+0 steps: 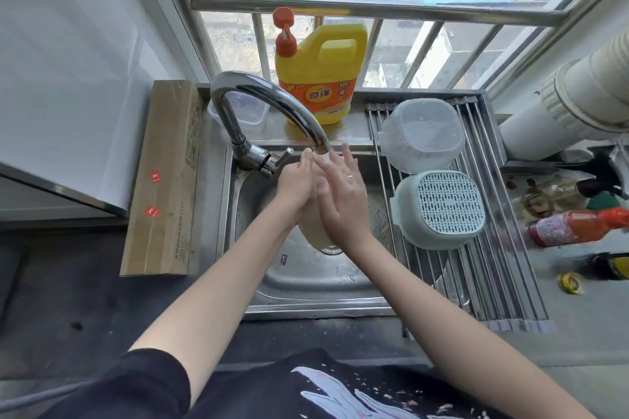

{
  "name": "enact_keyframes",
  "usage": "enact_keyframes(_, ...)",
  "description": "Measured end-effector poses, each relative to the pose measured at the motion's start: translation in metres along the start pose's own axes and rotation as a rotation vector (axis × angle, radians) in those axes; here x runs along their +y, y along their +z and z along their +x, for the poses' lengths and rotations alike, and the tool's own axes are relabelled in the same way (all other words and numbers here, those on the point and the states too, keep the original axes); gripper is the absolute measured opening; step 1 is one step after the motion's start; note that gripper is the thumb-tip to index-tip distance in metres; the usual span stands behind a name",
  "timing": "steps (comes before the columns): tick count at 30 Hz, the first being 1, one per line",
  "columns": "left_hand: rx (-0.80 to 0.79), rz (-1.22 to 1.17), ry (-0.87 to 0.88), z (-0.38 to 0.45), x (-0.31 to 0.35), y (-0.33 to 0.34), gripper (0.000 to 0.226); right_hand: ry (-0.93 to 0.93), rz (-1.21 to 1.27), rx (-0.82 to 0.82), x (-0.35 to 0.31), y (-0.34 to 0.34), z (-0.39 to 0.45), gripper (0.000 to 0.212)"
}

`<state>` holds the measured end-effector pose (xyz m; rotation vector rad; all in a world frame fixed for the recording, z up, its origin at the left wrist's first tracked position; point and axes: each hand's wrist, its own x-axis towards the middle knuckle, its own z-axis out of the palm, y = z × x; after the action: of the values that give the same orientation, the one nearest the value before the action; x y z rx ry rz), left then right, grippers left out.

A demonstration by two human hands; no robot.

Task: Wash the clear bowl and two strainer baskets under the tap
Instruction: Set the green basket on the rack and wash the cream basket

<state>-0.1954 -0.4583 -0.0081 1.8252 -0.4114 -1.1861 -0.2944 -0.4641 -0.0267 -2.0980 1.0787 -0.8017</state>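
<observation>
Over the steel sink [306, 285], under the spout of the chrome tap [272, 101], I hold a pale beige strainer basket [315, 228] edge-on between my palms. My left hand [294, 185] presses its left side and my right hand [340, 193] its right side, fingers straight and pointing up toward the spout. Most of that basket is hidden by my hands. The clear bowl [422, 136] lies upside down on the roll-up drying rack [490, 268] at the right. A light green strainer basket [442, 207] lies upside down just in front of it.
A yellow dish soap jug [320, 74] with an orange pump stands on the ledge behind the tap, next to a clear container [245, 112]. A long cardboard box [163, 180] lies left of the sink. Sauce bottles [575, 224] and a white pipe [561, 105] are at the right.
</observation>
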Motion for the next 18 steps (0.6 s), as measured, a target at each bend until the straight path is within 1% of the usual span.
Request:
enact_keyframes(2, -0.019, 0.053, 0.040, 0.001, 0.000, -0.001, 0.049, 0.091, 0.119, 0.060, -0.002, 0.001, 0.000, 0.044)
enact_keyframes(3, -0.027, 0.106, 0.072, 0.002, 0.003, -0.001, 0.047, 0.129, 0.131, 0.103, -0.007, 0.002, 0.000, 0.046)
enact_keyframes(4, -0.026, 0.150, 0.109, 0.003, 0.008, -0.001, 0.045, 0.149, 0.106, 0.140, -0.011, 0.003, 0.001, 0.048)
enact_keyframes(6, -0.036, 0.224, 0.188, 0.000, 0.018, 0.000, 0.041, 0.179, -0.029, 0.184, -0.017, 0.002, 0.004, 0.053)
enact_keyframes(7, -0.055, 0.305, 0.240, -0.004, 0.021, 0.000, 0.042, 0.216, -0.097, 0.214, -0.018, 0.000, 0.007, 0.054)
enact_keyframes(8, -0.076, 0.403, 0.305, -0.009, 0.021, 0.000, 0.043, 0.291, -0.127, 0.262, -0.018, -0.007, 0.012, 0.053)
enact_keyframes(9, -0.092, 0.491, 0.362, -0.015, 0.016, 0.001, 0.046, 0.404, -0.091, 0.310, -0.017, -0.013, 0.021, 0.052)
enact_keyframes(10, -0.096, 0.517, 0.388, -0.021, 0.011, 0.003, 0.050, 0.522, -0.038, 0.313, -0.013, -0.018, 0.031, 0.048)
enact_keyframes(11, -0.091, 0.501, 0.392, -0.026, 0.006, 0.004, 0.052, 0.600, -0.063, 0.232, -0.008, -0.022, 0.039, 0.043)
enact_keyframes(12, -0.066, 0.473, 0.391, -0.027, 0.001, 0.004, 0.051, 0.629, -0.142, 0.086, -0.003, -0.022, 0.046, 0.039)
enact_keyframes(15, 0.064, 0.468, 0.442, -0.024, -0.010, 0.001, 0.049, 0.534, -0.266, -0.308, 0.002, -0.020, 0.056, 0.038)
enact_keyframes(16, 0.095, 0.472, 0.452, -0.023, -0.012, 0.000, 0.050, 0.500, -0.293, -0.363, 0.000, -0.019, 0.057, 0.038)
enact_keyframes(17, 0.117, 0.470, 0.448, -0.021, -0.014, 0.000, 0.050, 0.443, -0.362, -0.381, -0.002, -0.018, 0.057, 0.038)
enact_keyframes(18, 0.135, 0.441, 0.416, -0.020, -0.014, 0.000, 0.049, 0.407, -0.436, -0.362, -0.004, -0.015, 0.056, 0.037)
